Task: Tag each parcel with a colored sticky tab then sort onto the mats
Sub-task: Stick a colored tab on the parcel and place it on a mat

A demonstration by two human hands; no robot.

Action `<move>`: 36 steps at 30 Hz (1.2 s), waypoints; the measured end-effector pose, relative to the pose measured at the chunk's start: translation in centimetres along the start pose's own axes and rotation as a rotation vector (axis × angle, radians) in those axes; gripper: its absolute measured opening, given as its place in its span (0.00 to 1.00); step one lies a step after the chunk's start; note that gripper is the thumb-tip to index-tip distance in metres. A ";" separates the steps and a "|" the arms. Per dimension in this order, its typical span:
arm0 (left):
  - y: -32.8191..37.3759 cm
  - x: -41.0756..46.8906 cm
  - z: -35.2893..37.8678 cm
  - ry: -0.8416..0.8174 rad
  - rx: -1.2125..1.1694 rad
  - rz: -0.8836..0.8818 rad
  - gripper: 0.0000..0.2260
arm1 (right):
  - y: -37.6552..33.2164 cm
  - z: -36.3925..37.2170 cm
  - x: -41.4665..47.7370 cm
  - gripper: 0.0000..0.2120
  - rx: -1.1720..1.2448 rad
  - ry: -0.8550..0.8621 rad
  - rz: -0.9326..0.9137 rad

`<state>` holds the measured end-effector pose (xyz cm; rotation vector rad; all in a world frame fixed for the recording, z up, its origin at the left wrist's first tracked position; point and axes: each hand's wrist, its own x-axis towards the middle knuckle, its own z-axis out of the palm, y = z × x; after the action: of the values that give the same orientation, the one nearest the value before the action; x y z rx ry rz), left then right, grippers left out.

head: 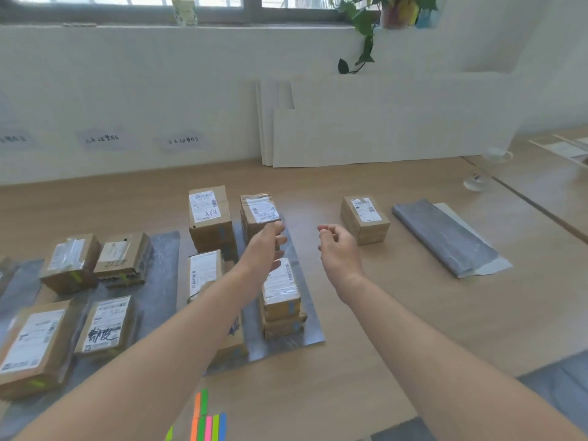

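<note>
Several brown cardboard parcels with white labels lie on two grey mats: a left mat and a middle mat. One parcel stands alone on the bare table to the right. My left hand reaches over the middle mat, its fingers relaxed, just in front of a far parcel and holding nothing. My right hand hovers with loosely curled fingers, empty, a little left of the lone parcel. A set of colored sticky tabs lies at the near table edge.
A folded grey mat on white paper lies at the right. White boards lean against the back wall. A glass cup stands far right. A potted plant sits on the window sill.
</note>
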<state>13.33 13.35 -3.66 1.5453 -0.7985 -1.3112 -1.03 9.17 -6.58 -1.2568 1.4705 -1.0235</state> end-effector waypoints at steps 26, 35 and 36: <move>-3.8 20.1 26.0 0.095 -0.016 -0.186 0.21 | 13.8 -17.1 26.4 0.14 0.052 -0.057 0.236; -5.4 26.2 28.4 0.110 -0.032 -0.256 0.23 | 17.3 -17.2 32.7 0.14 0.031 -0.014 0.284; -5.6 26.9 28.5 0.116 -0.041 -0.266 0.21 | 17.7 -17.2 33.5 0.15 0.021 -0.003 0.294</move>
<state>-8.91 -15.67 -18.90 1.7216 -0.5025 -1.4025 -23.69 -21.17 -23.79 -0.9902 1.5824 -0.8376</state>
